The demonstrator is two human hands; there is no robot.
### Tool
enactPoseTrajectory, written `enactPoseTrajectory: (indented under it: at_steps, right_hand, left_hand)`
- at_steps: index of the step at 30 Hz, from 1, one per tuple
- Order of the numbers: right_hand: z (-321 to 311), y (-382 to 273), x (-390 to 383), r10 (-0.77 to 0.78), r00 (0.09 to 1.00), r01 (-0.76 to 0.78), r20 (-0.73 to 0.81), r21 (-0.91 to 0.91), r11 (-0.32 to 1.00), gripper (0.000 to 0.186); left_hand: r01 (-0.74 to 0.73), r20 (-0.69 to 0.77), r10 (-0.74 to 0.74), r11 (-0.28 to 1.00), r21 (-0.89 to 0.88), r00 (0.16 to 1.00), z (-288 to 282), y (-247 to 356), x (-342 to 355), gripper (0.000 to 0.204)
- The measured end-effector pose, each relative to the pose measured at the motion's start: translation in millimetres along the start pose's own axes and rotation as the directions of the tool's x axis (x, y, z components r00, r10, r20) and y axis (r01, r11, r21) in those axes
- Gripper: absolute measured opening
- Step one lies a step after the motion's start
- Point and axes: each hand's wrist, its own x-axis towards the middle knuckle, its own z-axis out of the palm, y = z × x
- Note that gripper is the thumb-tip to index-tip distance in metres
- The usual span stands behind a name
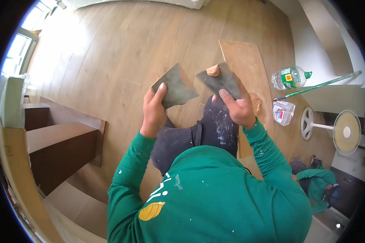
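My left hand grips a flat grey putty scraper, thumb on its upper face, with brownish smears along its right side. In my right hand is a second dark putty scraper, held tilted, and a lump of tan putty sits near its far edge. The two blades are close together but apart, above my knees. Just right of my right hand, a mound of similar putty rests on a thin wooden board, partly hidden by that hand.
Right of the board are a large clear bottle, a green pole, a cut clear plastic container and a fan. Dark brown wooden furniture stands left. Another person crouches at lower right.
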Motion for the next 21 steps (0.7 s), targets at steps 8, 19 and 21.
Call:
enactPoseTrajectory:
  at_steps: [8,19,21]
  right_hand:
    - [-43,33,59,-0.147,0.933,0.358,0.329,-0.890,0.280,0.081]
    - [-100,34,160,0.044,0.821,0.571,0.569,-0.819,-0.063,0.045]
    - [-105,51,184,0.068,0.817,0.577,0.572,-0.811,-0.101,0.040]
  left_hand:
    - [0.195,0.088,-0.174,0.861,-0.470,0.981,24,-14,51,0.034]
    - [0.264,0.069,-0.255,0.944,-0.198,0.964,-10,-117,194,0.033]
    - [0.253,0.081,-0.242,0.950,-0.182,0.967,-10,-126,213,0.034]
